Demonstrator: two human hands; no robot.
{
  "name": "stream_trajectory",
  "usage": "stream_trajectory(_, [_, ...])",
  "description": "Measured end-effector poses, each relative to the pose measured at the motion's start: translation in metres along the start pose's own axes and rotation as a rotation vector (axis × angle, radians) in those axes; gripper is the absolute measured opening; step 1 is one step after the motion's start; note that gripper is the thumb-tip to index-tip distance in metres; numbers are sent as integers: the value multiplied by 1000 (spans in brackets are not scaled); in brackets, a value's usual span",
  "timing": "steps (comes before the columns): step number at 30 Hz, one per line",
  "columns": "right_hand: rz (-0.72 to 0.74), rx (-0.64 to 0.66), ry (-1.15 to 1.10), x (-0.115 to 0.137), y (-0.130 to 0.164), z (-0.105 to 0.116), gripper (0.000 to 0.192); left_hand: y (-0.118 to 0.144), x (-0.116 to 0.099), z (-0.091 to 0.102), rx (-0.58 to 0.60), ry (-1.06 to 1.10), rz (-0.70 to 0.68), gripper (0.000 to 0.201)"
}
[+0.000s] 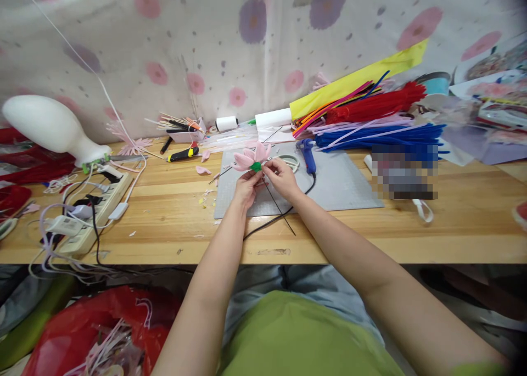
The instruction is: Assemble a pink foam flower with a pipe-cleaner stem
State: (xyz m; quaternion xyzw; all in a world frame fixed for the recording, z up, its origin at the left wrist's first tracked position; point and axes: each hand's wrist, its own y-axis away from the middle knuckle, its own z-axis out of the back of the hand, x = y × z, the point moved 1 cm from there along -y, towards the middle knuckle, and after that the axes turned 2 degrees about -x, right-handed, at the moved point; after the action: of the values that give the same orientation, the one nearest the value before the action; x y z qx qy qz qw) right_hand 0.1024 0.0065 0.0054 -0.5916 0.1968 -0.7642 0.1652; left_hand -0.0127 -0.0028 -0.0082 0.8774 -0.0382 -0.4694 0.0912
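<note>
While gripped: pink flower [251, 157] between left hand [247, 186], right hand [282, 177].

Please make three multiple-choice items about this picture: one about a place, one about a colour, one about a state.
1. Where does the glue gun lie?
A. on the grey mat
B. on the power strip
C. in the red bag

2. What colour is the wrap under the flower?
A. blue
B. green
C. yellow

3. What are the hands doing?
A. resting flat on the table
B. both holding the flower
C. one holding scissors

Answers:
1. A: the blue gun lies on the mat, right of the hands.
2. B: a green band sits just under the pink petals.
3. B: the left hand and the right hand both pinch the flower at its base, above the mat.
</note>
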Motion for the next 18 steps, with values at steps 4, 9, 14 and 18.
stream_trajectory(4, [-64, 67, -106, -4, -1, 0, 28, 0, 1, 2, -3, -19, -3, 23])
stream_trajectory(9, [-382, 184, -450, -12, -2, -1, 38, -2, 5, 1, 43, -86, -24, 27])
stream_trajectory(14, [-530, 198, -553, -11, -1, 1, 43, -3, 7, 1, 36, -134, -41, 28])
stream_trajectory(18, [-517, 161, -458, -11, -4, 4, 44, -4, 5, 2, -3, -175, -72, 28])
